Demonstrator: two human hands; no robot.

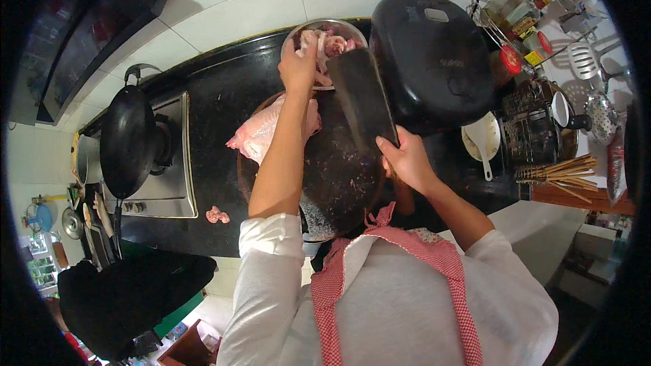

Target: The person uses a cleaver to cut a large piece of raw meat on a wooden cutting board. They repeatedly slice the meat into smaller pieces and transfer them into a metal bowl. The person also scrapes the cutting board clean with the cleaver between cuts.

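Observation:
My right hand (407,160) grips the handle of a broad cleaver (360,96), whose blade reaches up to the rim of a metal bowl (358,34). Cut raw poultry pieces (336,46) fill the bowl. At the bowl's left side, my left hand (298,68) touches the pieces with its fingers; whether it grips one cannot be told. Below it, partly behind my left forearm, a large piece of raw poultry with skin (259,129) lies on the left part of a round, dark chopping board (341,188). Small scraps are scattered over the board.
A black rice cooker (430,56) stands right of the bowl. To the left, a black wok (127,142) sits over a gas hob (175,188). A small lump of raw meat (217,214) lies on the dark countertop (213,152). Farther right are a bowl with a white spoon (480,142) and chopsticks (564,175).

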